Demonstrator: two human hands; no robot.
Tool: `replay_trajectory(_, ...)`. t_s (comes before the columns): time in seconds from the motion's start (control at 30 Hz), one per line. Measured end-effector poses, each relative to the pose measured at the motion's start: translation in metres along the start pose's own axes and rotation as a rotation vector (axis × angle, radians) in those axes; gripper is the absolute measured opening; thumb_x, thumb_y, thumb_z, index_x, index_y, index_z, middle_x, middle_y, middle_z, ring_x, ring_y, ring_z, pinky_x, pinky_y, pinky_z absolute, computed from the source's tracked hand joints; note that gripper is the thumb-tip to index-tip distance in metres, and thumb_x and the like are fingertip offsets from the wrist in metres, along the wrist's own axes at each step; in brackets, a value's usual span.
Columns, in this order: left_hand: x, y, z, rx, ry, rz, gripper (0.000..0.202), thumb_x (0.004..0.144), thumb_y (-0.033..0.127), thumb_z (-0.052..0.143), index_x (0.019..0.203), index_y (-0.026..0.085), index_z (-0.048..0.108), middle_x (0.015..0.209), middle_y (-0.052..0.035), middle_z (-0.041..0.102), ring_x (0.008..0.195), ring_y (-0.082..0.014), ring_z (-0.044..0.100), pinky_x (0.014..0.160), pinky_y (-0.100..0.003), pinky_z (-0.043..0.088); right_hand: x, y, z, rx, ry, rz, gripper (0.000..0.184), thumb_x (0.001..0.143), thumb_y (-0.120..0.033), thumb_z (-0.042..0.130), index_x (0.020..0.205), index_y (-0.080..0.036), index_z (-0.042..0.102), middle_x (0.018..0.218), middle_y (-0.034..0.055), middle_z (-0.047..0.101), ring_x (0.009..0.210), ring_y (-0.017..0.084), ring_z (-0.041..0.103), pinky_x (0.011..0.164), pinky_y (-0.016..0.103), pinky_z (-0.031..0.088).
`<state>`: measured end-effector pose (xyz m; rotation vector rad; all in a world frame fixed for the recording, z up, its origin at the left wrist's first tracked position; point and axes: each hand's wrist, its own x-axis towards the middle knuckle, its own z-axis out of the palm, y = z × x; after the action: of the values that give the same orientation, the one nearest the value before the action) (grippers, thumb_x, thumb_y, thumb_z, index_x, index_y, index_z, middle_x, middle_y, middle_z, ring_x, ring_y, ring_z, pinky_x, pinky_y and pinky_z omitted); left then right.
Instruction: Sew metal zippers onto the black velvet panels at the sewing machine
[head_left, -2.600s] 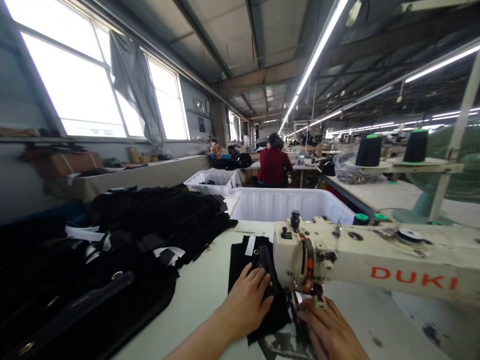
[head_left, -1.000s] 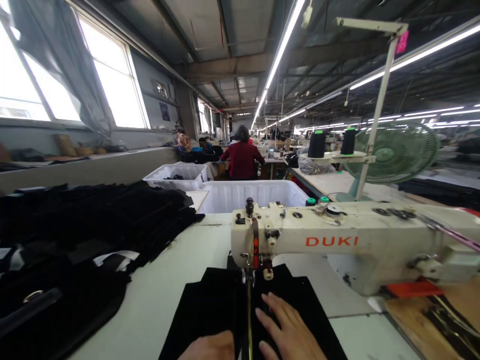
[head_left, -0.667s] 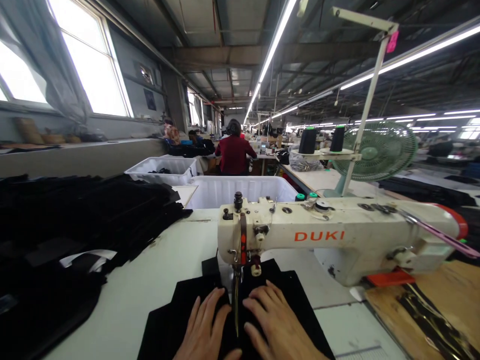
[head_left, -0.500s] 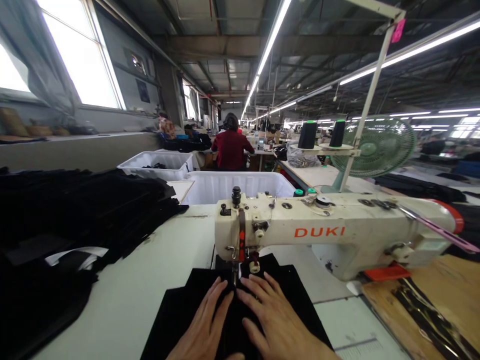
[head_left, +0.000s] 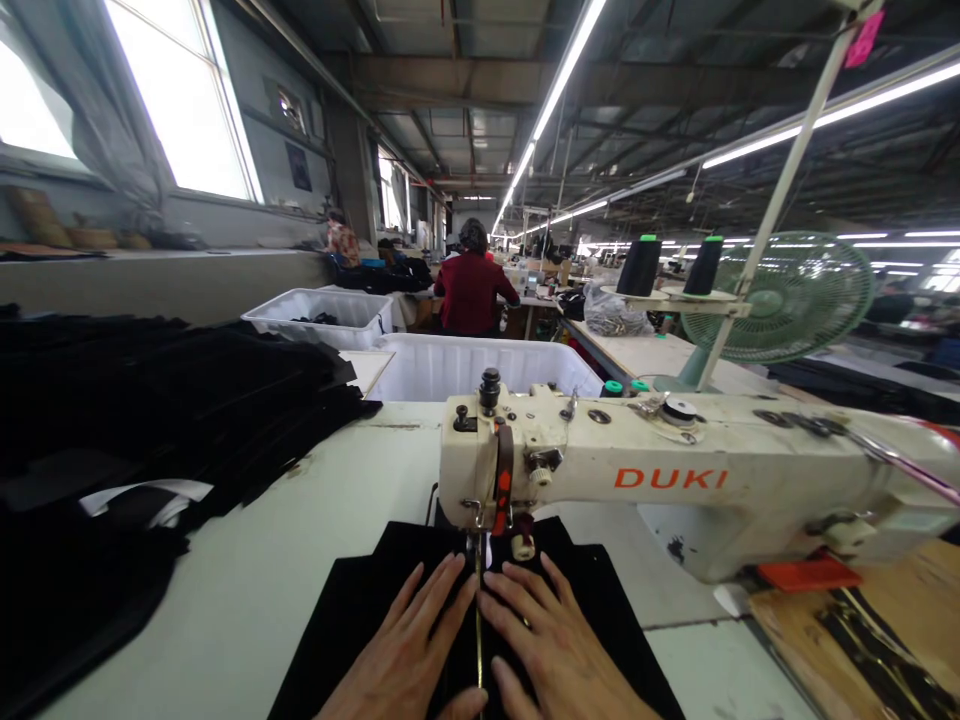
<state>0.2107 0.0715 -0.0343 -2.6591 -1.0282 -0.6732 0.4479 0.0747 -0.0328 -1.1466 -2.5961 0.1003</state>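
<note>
Black fabric (head_left: 334,615) lies flat under the needle of a white sewing machine (head_left: 577,460) marked DUKI. My left hand (head_left: 412,640) rests on the cloth left of the needle, fingers stretched and slightly spread. On the other side my right hand (head_left: 555,640) presses the fabric flat, its fingers also apart. Between the hands a thin gold-coloured strip (head_left: 479,630), like zipper teeth, runs straight toward the presser foot (head_left: 477,550). Both sets of fingertips are close in front of the foot.
Stacked black fabric pieces (head_left: 150,420) cover the left of the table. Behind the machine stands a white plastic bin (head_left: 480,365). Gold-lined black strips (head_left: 877,640) lie on a board at right. Thread cones (head_left: 639,267), a green fan (head_left: 780,300) and a seated person (head_left: 471,290) are farther off.
The gold strip now shows between my hands, where the cloth was dark before. My left fingers are spread a little wider. The camera view has shifted slightly.
</note>
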Motion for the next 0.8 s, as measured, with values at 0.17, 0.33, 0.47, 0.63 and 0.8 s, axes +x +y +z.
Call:
replay_trajectory(0.17,-0.002,-0.004,0.005,0.037,-0.002,0.035,0.082,0.095,0.053,0.052,0.158,0.026,0.006,0.143,-0.0106,0.054,0.131,-0.0285,0.052,0.108,-0.043,0.046,-0.002,0.004,0.012,-0.056,0.078,-0.02,0.064,0.081,-0.018,0.057,0.143,-0.027,0.046,0.144,0.0013,0.053,0.13,0.026,0.051,0.116,0.054,0.033)
replay_trajectory(0.33,0.004,-0.008,0.006,0.049,-0.043,0.092,0.09,0.092,0.057,0.055,0.158,0.024,0.002,0.142,-0.0127,0.054,0.127,-0.0301,0.055,0.101,-0.044,0.053,-0.001,0.005,0.014,-0.074,0.106,-0.016,0.063,0.078,-0.014,0.054,0.14,-0.026,0.048,0.145,0.002,0.052,0.132,0.026,0.049,0.115,0.056,0.034)
replay_trajectory(0.47,0.009,-0.007,0.004,0.046,-0.038,0.086,0.09,0.093,0.056,0.054,0.158,0.023,0.0,0.142,-0.0127,0.054,0.127,-0.0292,0.056,0.101,-0.042,0.053,0.003,0.005,0.005,-0.035,0.039,-0.019,0.061,0.081,-0.014,0.051,0.141,-0.024,0.047,0.15,0.0027,0.046,0.137,0.025,0.043,0.118,0.058,0.027)
replay_trajectory(0.63,0.006,-0.006,0.005,0.063,-0.006,0.06,0.088,0.094,0.057,0.052,0.158,0.023,0.003,0.141,-0.012,0.055,0.128,-0.0288,0.055,0.105,-0.042,0.05,0.004,0.006,0.004,-0.031,0.039,-0.016,0.055,0.086,-0.018,0.05,0.14,-0.024,0.047,0.15,0.0032,0.046,0.138,0.024,0.042,0.118,0.056,0.026)
replay_trajectory(0.8,0.005,-0.008,0.005,0.17,-0.008,0.131,0.094,0.091,0.063,0.053,0.158,0.017,0.006,0.137,-0.013,0.059,0.124,-0.0292,0.059,0.096,-0.04,0.056,0.003,0.007,0.007,-0.065,0.12,-0.012,0.048,0.091,-0.028,0.056,0.138,-0.026,0.051,0.133,0.0069,0.061,0.125,0.026,0.054,0.112,0.054,0.04)
